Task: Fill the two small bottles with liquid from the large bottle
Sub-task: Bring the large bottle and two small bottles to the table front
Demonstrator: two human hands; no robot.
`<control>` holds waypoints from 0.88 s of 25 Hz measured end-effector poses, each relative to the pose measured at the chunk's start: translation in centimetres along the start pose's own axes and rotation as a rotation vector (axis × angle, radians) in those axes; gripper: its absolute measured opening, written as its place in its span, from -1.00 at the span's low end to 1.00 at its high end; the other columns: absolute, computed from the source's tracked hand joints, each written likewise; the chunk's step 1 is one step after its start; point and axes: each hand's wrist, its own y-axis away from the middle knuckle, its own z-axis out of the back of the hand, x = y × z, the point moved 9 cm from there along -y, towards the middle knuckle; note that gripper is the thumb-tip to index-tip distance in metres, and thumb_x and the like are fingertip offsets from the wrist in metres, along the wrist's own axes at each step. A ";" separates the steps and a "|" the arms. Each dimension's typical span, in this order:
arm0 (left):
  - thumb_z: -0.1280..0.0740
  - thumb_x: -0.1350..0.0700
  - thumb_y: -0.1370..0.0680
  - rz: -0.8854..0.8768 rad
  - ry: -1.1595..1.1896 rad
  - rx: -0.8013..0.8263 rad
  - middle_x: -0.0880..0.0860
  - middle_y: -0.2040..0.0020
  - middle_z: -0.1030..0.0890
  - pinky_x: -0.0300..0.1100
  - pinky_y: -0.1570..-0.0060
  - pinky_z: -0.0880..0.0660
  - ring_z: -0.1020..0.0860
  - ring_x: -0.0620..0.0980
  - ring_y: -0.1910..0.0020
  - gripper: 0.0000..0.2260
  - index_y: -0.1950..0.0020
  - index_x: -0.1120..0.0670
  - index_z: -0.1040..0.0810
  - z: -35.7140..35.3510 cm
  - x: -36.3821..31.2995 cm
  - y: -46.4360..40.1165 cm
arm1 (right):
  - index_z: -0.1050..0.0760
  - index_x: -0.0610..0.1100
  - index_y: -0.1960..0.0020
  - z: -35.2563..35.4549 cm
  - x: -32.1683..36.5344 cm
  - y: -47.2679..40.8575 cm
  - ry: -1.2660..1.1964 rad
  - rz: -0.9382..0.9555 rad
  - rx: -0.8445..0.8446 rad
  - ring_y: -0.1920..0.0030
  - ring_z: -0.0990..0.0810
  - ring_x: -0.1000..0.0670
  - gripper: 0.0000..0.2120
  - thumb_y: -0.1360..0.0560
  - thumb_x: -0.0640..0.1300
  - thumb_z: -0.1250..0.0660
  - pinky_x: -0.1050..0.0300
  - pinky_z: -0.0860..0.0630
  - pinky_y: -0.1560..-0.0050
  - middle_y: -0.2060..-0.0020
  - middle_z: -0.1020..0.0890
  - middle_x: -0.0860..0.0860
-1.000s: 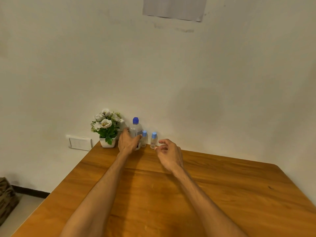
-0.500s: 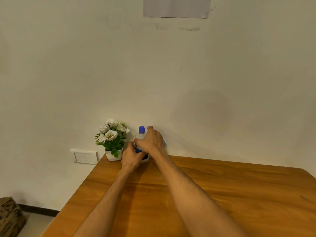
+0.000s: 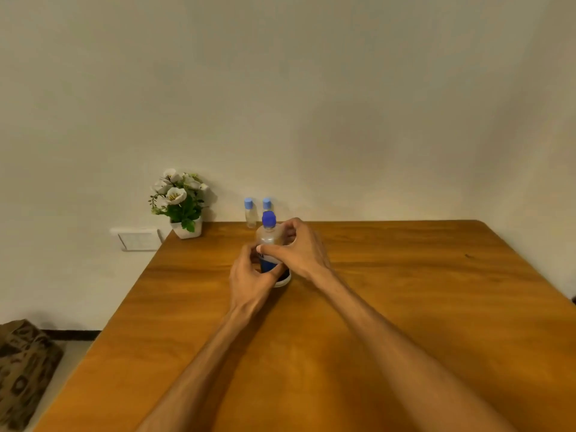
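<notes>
The large clear bottle (image 3: pixel 270 236) with a dark blue cap and blue label stands upright on the wooden table (image 3: pixel 405 291), a little in from the back edge. My left hand (image 3: pixel 251 277) grips its lower body from the left and front. My right hand (image 3: pixel 300 249) wraps its shoulder from the right, thumb across the front. Behind it, against the wall, stand two small clear bottles with light blue caps: one on the left (image 3: pixel 250 213), one on the right (image 3: pixel 267 203) partly hidden by the large bottle's cap.
A small white pot of white flowers (image 3: pixel 180 204) sits at the table's back left corner. A wall socket plate (image 3: pixel 137 240) is left of the table. A brown patterned bag (image 3: pixel 21 366) lies on the floor at lower left.
Both hands have drawn the large bottle away from the wall toward me. The two small bottles now stand uncovered behind it. The view has tilted down.
</notes>
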 end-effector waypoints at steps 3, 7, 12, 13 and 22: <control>-0.58 -0.08 -0.41 0.001 0.079 0.141 -0.10 -0.12 -0.66 -0.08 -0.05 -0.70 -0.66 -0.14 -0.07 -0.47 -0.32 -0.04 -0.51 -6.2 -4.3 7.9 | -0.50 0.03 -0.28 7.5 -4.4 7.4 -0.060 -0.061 -0.092 -0.14 -0.68 0.07 -0.37 -0.32 0.14 -0.68 0.05 -0.69 -0.18 -0.19 -0.69 0.10; -0.61 -0.12 -0.36 0.010 0.138 0.280 -0.13 -0.19 -0.63 -0.10 -0.05 -0.71 -0.66 -0.13 -0.11 -0.34 -0.41 -0.10 -0.49 -13.7 -9.1 15.9 | -0.51 0.02 -0.34 17.0 -9.3 16.2 -0.117 -0.125 -0.239 -0.20 -0.69 0.04 -0.34 -0.33 0.03 -0.70 0.00 -0.67 -0.25 -0.25 -0.70 0.05; -0.62 -0.04 -0.35 -0.069 0.110 0.353 -0.19 -0.22 -0.61 -0.14 -0.09 -0.67 -0.60 -0.23 -0.15 -0.32 -0.42 -0.11 -0.47 -17.9 -13.6 21.5 | -0.50 0.04 -0.33 23.1 -12.5 22.9 -0.160 -0.130 -0.325 -0.23 -0.69 0.07 -0.35 -0.33 -0.05 -0.71 -0.01 -0.66 -0.28 -0.25 -0.70 0.04; -0.62 -0.04 -0.34 -0.073 0.095 0.352 -0.20 -0.22 -0.60 -0.14 -0.10 -0.66 -0.60 -0.23 -0.15 -0.31 -0.42 -0.12 -0.46 -17.9 -13.8 22.0 | -0.50 0.05 -0.33 23.3 -12.8 23.5 -0.166 -0.121 -0.325 -0.24 -0.68 0.07 -0.34 -0.33 -0.04 -0.71 -0.01 -0.66 -0.29 -0.26 -0.70 0.05; -0.57 -0.19 -0.36 -0.060 0.018 0.418 -0.12 -0.38 -0.51 -0.04 -0.20 -0.63 -0.54 -0.12 -0.27 -0.14 -0.58 -0.10 -0.30 -15.9 -13.7 23.8 | -0.48 -0.05 -0.46 23.9 -9.1 28.4 0.062 0.028 -0.617 -0.33 -0.54 0.14 -0.28 -0.39 0.14 -0.63 0.31 -0.45 -0.32 -0.37 -0.61 0.07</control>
